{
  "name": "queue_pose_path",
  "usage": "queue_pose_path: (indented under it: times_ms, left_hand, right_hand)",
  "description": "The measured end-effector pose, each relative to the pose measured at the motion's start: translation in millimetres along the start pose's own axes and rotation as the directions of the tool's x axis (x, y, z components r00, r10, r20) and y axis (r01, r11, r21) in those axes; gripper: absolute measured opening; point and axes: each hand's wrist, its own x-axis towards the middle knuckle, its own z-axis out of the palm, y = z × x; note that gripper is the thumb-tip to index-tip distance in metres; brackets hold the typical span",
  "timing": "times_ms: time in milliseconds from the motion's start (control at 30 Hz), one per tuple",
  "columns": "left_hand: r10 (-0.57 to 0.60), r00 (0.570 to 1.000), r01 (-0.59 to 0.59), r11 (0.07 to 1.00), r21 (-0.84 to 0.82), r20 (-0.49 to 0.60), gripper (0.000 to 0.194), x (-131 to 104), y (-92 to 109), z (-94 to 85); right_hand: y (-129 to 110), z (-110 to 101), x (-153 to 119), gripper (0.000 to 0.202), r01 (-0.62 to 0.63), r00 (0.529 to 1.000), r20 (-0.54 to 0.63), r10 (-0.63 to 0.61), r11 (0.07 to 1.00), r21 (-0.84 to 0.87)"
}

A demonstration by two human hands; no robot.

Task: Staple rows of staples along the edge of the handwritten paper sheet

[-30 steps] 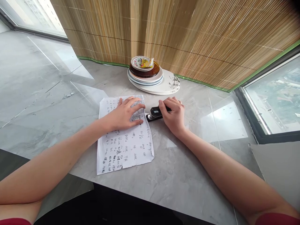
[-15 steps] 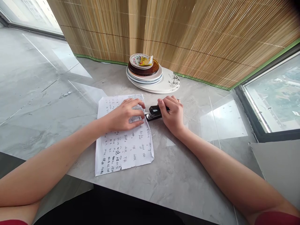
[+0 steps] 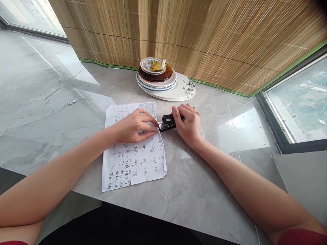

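Sheets of paper with handwriting (image 3: 145,166) lie on the grey marble surface, a little left of centre. On their upper part rests my left hand (image 3: 135,127), its fingers apart and pointing right, the fingertips at the paper's right edge. A black stapler (image 3: 167,123) touches or nearly touches that edge, its front end toward my left fingertips. My right hand (image 3: 187,122) is wrapped round the stapler's rear part, the thumb on top. The rear of the stapler is hidden by the fingers.
Behind the hands stands a stack of plates (image 3: 178,92) with a small yellow packet (image 3: 157,65) on top. A bamboo blind (image 3: 178,34) hangs behind it. Windows are at the upper left and right. A white panel (image 3: 301,177) sits at the right edge.
The paper has shifted very slightly left. My left hand's fingers are a little closer together and flatter on it. My right hand still grips the stapler in the same place.
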Motion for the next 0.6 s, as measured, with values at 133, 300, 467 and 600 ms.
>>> queue_pose_path:
  times_ms: [133,300,467,600]
  left_hand:
    - [0.007,1.000,-0.007,1.000,-0.001,0.006,0.027,-0.7,-0.8,1.1]
    - [0.040,0.999,-0.040,0.999,0.025,0.018,0.036,-0.1,0.5,1.8]
    - [0.023,0.998,-0.028,0.996,0.086,0.054,0.044,-0.2,2.8,1.8]
    - [0.041,0.997,-0.045,0.997,0.063,0.072,0.044,-0.3,3.9,1.5]
  right_hand:
    - [-0.2,0.0,-0.1,0.056,-0.003,1.000,-0.001,0.003,1.000,0.011]
    - [-0.7,-0.2,0.4,0.054,-0.009,1.000,0.002,0.009,1.000,0.016]
    - [-1.5,-0.5,0.7,0.053,-0.006,1.000,0.002,0.006,1.000,0.010]
    - [-1.2,-0.7,0.5,0.052,0.003,1.000,-0.002,-0.003,1.000,-0.002]
